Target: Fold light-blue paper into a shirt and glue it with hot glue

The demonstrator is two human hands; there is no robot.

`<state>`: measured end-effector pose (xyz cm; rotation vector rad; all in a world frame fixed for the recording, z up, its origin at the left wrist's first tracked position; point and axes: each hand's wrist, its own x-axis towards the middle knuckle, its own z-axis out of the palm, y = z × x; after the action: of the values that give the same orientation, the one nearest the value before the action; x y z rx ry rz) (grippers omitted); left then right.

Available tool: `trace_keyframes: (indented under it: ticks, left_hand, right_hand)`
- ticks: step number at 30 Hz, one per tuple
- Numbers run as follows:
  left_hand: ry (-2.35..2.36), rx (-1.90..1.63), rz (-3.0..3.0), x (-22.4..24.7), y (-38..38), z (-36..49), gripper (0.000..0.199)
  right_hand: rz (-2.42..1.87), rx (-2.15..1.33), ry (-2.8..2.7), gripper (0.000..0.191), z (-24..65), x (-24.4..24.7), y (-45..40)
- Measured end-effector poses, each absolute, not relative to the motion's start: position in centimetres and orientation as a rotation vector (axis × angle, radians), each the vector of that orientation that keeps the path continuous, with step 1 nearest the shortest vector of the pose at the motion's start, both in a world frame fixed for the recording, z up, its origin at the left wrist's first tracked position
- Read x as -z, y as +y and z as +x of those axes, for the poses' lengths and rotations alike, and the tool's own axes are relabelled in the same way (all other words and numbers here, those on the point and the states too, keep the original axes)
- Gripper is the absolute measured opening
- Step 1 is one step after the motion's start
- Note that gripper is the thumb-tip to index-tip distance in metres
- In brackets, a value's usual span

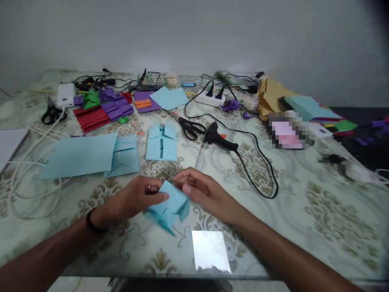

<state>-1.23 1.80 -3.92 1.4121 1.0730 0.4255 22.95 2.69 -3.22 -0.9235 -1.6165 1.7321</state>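
Note:
Between my hands is a partly folded light blue paper [172, 202], tilted and slightly blurred. My left hand [139, 194] pinches its upper left edge between thumb and fingers. At its right side, my right hand [202, 188] has its fingers curved and apart, near or touching the paper's edge. A folded light blue piece [153, 142] lies flat just beyond my hands. To the left, a flat blue sheet [82, 156] partly overlaps another folded blue piece [127, 158].
Black scissors [192, 127] and a glue gun [220, 139] with a looping cord lie beyond my right hand. Purple folded papers [115, 106], a white power strip [211, 98] and a yellow paper stack [272, 97] are farther back. White cables [13, 194] curl at left.

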Motion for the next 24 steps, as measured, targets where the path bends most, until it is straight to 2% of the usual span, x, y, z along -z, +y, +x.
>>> trace_keyframes:
  ticks: [4,9,17,24]
  left_hand:
    - [1.135,-0.643,1.243,4.4,2.1,-1.4,0.029]
    - [1.066,-0.655,1.085,4.3,1.7,-0.9,0.026]
    - [1.124,-0.62,1.144,4.1,1.7,-0.5,0.045]
    - [1.17,-0.575,1.247,4.3,1.6,-0.3,0.045]
  right_hand:
    - [-0.896,-1.766,-1.586,0.043,23.5,3.5,3.2]
    - [-1.049,-1.711,-1.554,0.037,22.7,4.5,2.9]
    - [-1.097,-1.637,-1.648,0.038,22.2,5.5,2.5]
    - [-1.066,-1.605,-1.769,0.03,22.0,4.7,2.4]
